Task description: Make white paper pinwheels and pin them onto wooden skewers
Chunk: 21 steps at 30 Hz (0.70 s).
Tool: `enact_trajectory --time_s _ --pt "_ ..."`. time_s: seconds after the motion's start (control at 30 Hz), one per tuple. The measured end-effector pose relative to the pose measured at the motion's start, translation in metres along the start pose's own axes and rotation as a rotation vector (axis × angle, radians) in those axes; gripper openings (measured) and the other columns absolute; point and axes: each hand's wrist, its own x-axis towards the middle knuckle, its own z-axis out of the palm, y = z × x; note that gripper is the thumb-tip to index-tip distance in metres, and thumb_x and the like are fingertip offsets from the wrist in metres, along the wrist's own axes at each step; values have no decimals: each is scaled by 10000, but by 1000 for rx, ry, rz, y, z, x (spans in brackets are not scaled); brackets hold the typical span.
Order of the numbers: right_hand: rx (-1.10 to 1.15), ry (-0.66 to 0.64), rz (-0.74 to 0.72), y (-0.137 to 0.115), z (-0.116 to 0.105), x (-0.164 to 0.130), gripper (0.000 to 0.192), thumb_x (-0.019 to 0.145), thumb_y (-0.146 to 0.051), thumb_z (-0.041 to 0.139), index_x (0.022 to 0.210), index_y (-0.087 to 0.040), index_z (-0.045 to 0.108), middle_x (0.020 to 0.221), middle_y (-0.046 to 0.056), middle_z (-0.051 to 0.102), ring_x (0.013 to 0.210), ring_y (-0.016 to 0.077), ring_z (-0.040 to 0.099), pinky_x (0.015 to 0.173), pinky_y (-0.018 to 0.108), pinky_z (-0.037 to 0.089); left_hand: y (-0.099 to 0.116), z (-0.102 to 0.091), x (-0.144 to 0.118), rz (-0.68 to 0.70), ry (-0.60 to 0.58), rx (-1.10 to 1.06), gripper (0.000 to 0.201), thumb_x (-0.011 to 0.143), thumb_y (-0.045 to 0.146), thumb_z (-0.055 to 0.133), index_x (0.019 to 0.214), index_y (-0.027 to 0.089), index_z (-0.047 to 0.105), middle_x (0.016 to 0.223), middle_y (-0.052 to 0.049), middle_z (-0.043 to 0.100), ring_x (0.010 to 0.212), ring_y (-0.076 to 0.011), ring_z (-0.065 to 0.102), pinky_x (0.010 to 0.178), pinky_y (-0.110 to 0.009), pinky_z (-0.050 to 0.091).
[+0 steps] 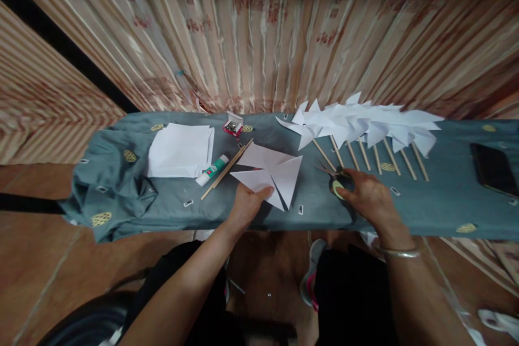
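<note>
**Paper pinned, scissors in hand**

Our left hand [246, 204] presses flat on the cut paper [271, 172], pinning it mid-worktop [438, 211]. At 3 o'clock our right hand [367, 194] closes its grip around scissors [334, 175]. Finished pinwheels [365, 124] sit at 1 o'clock, out of the way.

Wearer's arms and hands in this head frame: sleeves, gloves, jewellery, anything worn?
Both forearms are bare, with no sleeves in view and no gloves. The left hand wears nothing visible. The right hand has a thin silver-coloured bangle at the wrist. No rings can be made out.
</note>
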Motion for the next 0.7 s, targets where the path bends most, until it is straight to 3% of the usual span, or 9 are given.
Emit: enact_trajectory --time_s 0.17,0.3,0.4,0.47,0.53,0.63,0.7 --pt "62 -82 23 10 3 3 525 808 -369 650 1267 -120 596 1168 170 713 1049 329 683 895 445 541 0 0 -8 -70 -92 -20 389 546 260 815 892 164 665 879 -57 755 844 -229 694 869 -380 517" --pt "28 -9 -48 6 0 -2 412 859 -334 596 1204 -112 632 1179 189 691 1090 348 648 916 469 524 3 2 -18 -121 -127 -16 342 566 288 828 851 154 695 916 -80 758 883 -237 692 887 -379 521" --pt "68 136 -87 -15 -6 -6 343 915 -334 535 1155 -126 663 1195 195 674 1119 351 624 939 489 513 4 3 -26 -230 -171 -70 391 561 340 852 861 142 698 881 -70 742 786 -203 679 774 -350 558" --pt "237 192 -193 -37 -8 -11 349 943 -358 511 1185 -150 652 1208 178 674 1155 317 616 994 488 497 3 3 -29 -268 -176 -103 436 558 359 864 891 138 689 894 -63 725 774 -181 665 731 -330 571" --pt "422 141 -321 -61 -9 -16 337 946 -376 525 1190 -179 648 1224 146 677 1169 289 618 1020 487 492 2 0 -29 -261 -168 -100 457 580 380 855 924 138 675 928 -62 709 798 -176 658 719 -325 583" --pt "550 12 -401 -90 -6 -24 341 972 -346 491 1245 -183 612 1291 134 649 1214 260 596 1032 468 498 -1 -10 -22 -188 -195 2 494 651 416 801 1025 130 651 926 -67 693 782 -176 654 703 -329 590" --pt "553 -36 -433 -100 -2 -27 360 987 -323 456 1292 -180 582 1321 133 631 1236 252 580 1050 464 488 -1 -21 -14 -75 -205 144 612 707 409 756 1228 143 577 977 -79 694 779 -191 665 683 -334 586"
